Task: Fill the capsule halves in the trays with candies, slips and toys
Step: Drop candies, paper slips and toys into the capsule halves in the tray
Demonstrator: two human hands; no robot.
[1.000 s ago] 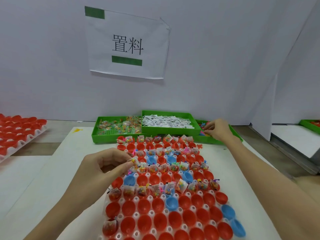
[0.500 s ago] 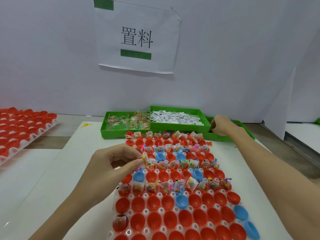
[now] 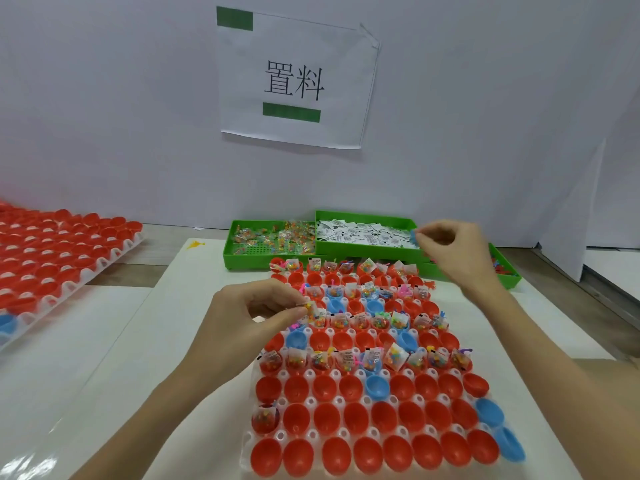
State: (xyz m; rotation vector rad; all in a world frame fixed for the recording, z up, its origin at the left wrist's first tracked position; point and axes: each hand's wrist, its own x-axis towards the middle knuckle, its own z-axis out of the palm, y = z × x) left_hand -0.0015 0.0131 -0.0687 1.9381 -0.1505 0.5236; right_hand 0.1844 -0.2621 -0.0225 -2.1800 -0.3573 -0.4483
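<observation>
While the second tray [image 3: 52, 251] of red halves waited at the bench's left edge, the person's left hand [image 3: 249, 317] hovered over the main tray's [image 3: 349, 436] left side, thumb and fingers pinching a small candy packet [image 3: 311, 308] just above the third filled row. Behind the tray, along the bench's far edge, stood the green bins: candies [image 3: 270, 239] on the left, paper slips [image 3: 363, 232] in the middle. Further right, the right hand [image 3: 450, 247] was lifted above the slip bin's right corner, its fingers curled on a small blue toy [image 3: 414, 235]. The toy bin [image 3: 505, 268] lay partly hidden behind that wrist.

The far rows looked stuffed; the near rows of capsule halves [image 3: 349, 386] sat mostly bare, so I judged the job roughly half done. The risk, to my eye, was the packets standing proud of their cups: a sleeve or wrist sweeping across could tip several out. Dropping the toy from that height might also bounce it into a wrong cup.
</observation>
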